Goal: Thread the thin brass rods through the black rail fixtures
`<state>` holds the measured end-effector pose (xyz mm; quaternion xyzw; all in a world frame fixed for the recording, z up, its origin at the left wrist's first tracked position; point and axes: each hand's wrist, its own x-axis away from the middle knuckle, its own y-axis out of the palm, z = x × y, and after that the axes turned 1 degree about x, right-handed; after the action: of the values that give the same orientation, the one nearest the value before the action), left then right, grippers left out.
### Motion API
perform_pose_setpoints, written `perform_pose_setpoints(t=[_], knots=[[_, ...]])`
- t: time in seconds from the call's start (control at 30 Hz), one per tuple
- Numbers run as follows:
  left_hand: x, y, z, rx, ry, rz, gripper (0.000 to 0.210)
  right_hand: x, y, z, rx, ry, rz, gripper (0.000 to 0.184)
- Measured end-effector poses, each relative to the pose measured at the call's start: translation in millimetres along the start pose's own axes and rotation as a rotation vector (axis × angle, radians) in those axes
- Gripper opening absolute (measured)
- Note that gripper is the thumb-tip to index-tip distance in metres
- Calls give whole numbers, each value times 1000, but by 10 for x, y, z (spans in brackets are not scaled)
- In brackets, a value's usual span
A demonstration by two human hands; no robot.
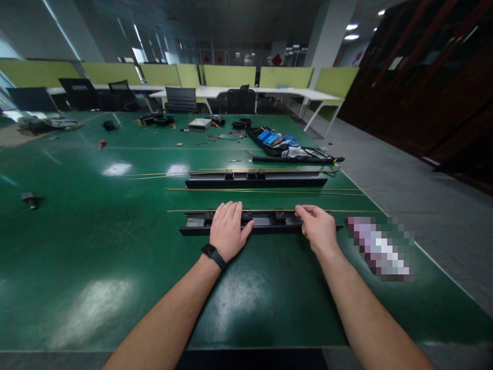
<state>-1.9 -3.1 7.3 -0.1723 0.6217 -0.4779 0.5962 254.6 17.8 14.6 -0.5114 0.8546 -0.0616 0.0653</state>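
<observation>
A long black channel-shaped rail lies across the green table in front of me, with dark blocks set inside it. My left hand rests flat over the rail's left part, fingers stretched and thumb apart; a dark watch is on that wrist. Along the rail's far edge runs a thin brass-coloured rod. At the rail's right part, my right hand pinches this rod between thumb and fingertips. Beyond, a second black rail lies parallel, with more thin rods between the two.
A pixelated item lies to the right, near the green table's edge. Farther back are a black tray with blue packs, a white box and loose small parts. A dark metal fitting sits far left.
</observation>
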Motion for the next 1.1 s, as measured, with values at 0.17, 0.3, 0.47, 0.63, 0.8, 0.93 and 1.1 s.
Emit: perform_pose_setpoints(t=[0.17, 0.3, 0.47, 0.63, 0.8, 0.93, 1.1], knots=[[4, -7, 10, -9, -2, -10, 56, 19, 2, -3, -21, -35, -7, 47], [0, -9, 8, -9, -3, -12, 56, 34, -3, -9, -1, -62, -43, 53], [4, 2, 0, 0, -3, 0, 56, 18, -11, 12, 61, -69, -55, 53], [4, -9, 10, -8, -1, -12, 57, 17, -8, 1, 60, -50, -40, 47], [-7, -32, 15, -4, 1, -6, 55, -1, -4, 9, 24, -8, -21, 46], [-4, -26, 6, -3, 2, 6, 55, -8, 1, 18, -11, -13, -8, 46], [8, -14, -4, -9, 3, 9, 56, 30, 2, -15, -28, -38, -34, 50]])
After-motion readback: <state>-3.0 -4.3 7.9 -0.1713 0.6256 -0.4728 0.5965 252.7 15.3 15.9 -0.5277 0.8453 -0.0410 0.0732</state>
